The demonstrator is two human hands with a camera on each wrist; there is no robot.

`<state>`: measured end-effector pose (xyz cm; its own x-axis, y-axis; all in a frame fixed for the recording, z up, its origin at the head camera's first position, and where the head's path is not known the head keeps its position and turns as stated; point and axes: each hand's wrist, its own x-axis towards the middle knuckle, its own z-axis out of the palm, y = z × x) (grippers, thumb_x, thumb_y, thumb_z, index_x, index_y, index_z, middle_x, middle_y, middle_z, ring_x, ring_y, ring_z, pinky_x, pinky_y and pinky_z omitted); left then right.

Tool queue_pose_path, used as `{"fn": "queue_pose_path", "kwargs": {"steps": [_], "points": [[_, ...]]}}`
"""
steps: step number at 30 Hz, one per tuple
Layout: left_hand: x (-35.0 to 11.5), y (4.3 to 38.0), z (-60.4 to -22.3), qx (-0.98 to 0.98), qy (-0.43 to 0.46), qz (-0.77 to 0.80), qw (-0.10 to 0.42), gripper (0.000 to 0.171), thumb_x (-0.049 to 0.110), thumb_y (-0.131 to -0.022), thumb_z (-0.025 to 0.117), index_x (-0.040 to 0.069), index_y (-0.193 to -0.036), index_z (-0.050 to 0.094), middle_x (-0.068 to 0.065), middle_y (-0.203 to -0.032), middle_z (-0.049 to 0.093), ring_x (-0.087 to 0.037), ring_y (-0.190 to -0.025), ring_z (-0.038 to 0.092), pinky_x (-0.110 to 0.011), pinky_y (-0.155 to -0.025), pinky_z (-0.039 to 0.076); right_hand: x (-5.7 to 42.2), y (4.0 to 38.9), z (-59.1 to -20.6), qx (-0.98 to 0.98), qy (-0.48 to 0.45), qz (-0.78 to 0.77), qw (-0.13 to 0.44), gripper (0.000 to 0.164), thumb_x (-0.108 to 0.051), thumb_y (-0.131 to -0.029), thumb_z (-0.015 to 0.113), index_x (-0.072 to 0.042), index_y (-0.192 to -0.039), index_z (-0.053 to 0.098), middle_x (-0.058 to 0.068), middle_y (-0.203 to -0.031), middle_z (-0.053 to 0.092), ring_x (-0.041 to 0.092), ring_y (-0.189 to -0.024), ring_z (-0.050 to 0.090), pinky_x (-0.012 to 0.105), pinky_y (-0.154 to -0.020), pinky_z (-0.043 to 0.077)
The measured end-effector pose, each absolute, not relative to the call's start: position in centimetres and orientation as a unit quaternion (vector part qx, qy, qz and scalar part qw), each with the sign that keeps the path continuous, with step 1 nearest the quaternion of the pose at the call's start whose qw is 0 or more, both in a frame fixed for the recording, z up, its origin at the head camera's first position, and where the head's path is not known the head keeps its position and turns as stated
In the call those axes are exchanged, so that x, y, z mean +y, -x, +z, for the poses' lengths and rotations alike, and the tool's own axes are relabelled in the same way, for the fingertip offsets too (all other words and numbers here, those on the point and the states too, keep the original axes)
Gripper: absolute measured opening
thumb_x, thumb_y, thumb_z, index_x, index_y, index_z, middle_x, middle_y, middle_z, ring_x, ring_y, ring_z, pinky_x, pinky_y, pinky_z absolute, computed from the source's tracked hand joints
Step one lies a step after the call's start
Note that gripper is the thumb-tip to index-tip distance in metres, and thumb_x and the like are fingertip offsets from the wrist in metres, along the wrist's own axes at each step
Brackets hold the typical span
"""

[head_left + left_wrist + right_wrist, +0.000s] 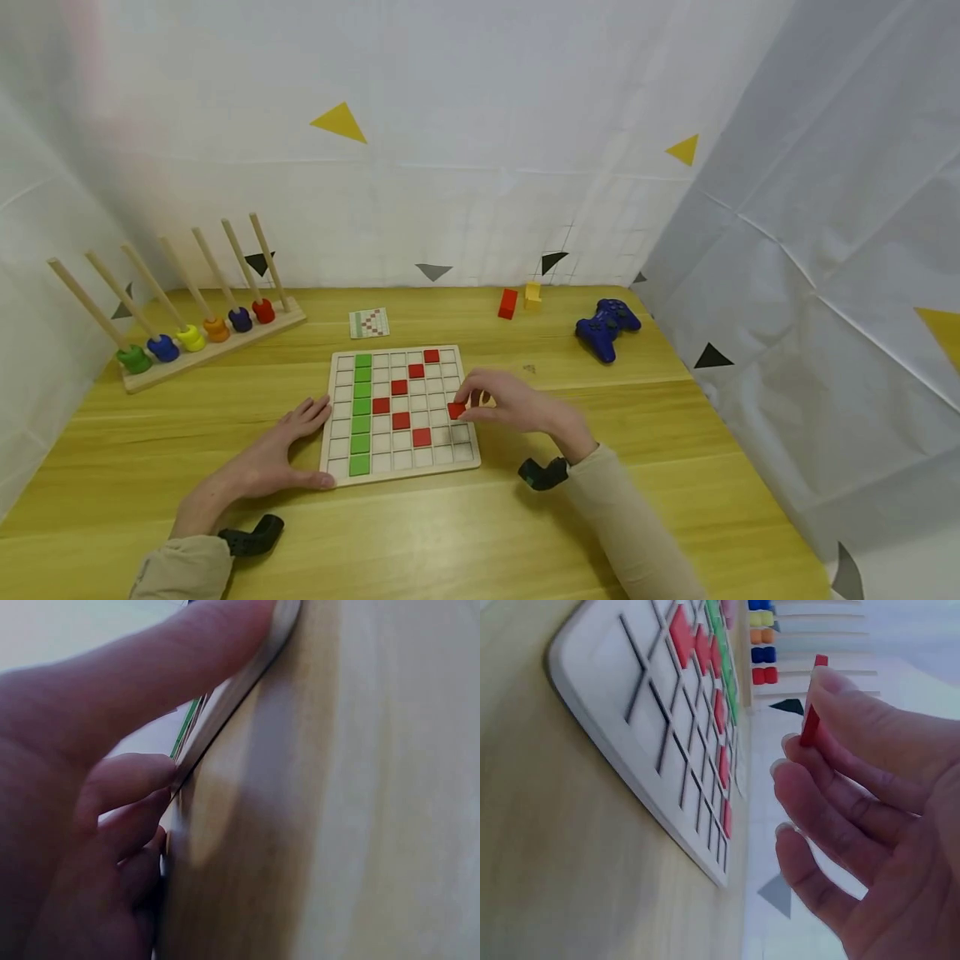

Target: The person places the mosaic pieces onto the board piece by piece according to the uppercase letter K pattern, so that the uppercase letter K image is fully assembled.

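Observation:
A square wooden grid board (405, 477) lies on the table, with a column of green tiles (361, 406) near its left side. Several red tiles (399, 387) form two slanting lines that meet beside the green column. Between thumb and fingertips my right hand (517, 404) pinches one more red tile (811, 712), held above the board's right side in the right wrist view. My left hand (273, 454) rests at the board's left edge, fingers spread, thumb at the near corner. The left wrist view shows its thumb (187, 656) against the board's rim.
Behind the board lies a small pattern card (369, 323). A wooden peg stand (213, 348) with coloured beads stands at the back left. Toward the back right are a red block (507, 304), a yellow block (532, 296) and a blue game controller (606, 327).

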<state>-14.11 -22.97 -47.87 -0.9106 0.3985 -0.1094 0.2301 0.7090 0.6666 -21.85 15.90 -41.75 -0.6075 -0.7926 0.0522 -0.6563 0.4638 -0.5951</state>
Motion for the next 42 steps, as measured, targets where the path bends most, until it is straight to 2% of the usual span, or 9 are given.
{"fn": "queue_pose_path", "kwargs": {"steps": [4, 19, 27, 42], "points": [[-22.9, 14.2, -47.9, 0.917, -0.171, 0.338, 0.124, 0.112, 0.058, -0.074, 0.082, 0.009, -0.158, 0.028, -0.014, -0.168, 0.013, -0.047, -0.152, 0.004, -0.071, -0.116, 0.008, 15.4, 21.6, -42.2, 0.851, 0.420, -0.288, 0.132, 0.017, -0.024, -0.096, 0.069, -0.012, -0.108, 0.066, -0.003, -0.103, 0.062, 0.014, -0.091, 0.058, 0.043, -0.085, 0.055], [-23.0, 14.0, -47.8, 0.921, -0.163, 0.330, 0.128, 0.113, 0.060, -0.073, 0.081, 0.008, -0.158, 0.028, -0.015, -0.167, 0.013, -0.048, -0.151, 0.006, -0.072, -0.115, 0.009, 13.8, 20.8, -44.3, 0.860, 0.413, -0.223, 0.201, 0.021, -0.033, -0.093, 0.071, -0.017, -0.106, 0.068, -0.005, -0.100, 0.062, 0.013, -0.089, 0.057, 0.019, -0.077, 0.048], [-22.9, 14.1, -47.9, 0.921, -0.163, 0.330, 0.129, 0.113, 0.060, -0.073, 0.081, 0.009, -0.158, 0.028, -0.014, -0.168, 0.013, -0.047, -0.152, 0.005, -0.073, -0.114, 0.010, 13.6, 20.6, -44.7, 0.849, 0.443, -0.212, 0.195, 0.019, -0.031, -0.093, 0.072, -0.016, -0.104, 0.069, -0.005, -0.100, 0.062, 0.012, -0.087, 0.058, 0.017, -0.077, 0.048], [-22.9, 14.2, -47.9, 0.918, -0.161, 0.338, 0.130, 0.112, 0.058, -0.073, 0.082, 0.008, -0.158, 0.029, -0.014, -0.168, 0.013, -0.047, -0.152, 0.005, -0.072, -0.115, 0.008, 13.2, 20.6, -45.6, 0.852, 0.440, -0.214, 0.183, 0.017, -0.032, -0.090, 0.076, -0.019, -0.095, 0.067, -0.006, -0.096, 0.057, 0.011, -0.084, 0.054, 0.016, -0.072, 0.044]]}}
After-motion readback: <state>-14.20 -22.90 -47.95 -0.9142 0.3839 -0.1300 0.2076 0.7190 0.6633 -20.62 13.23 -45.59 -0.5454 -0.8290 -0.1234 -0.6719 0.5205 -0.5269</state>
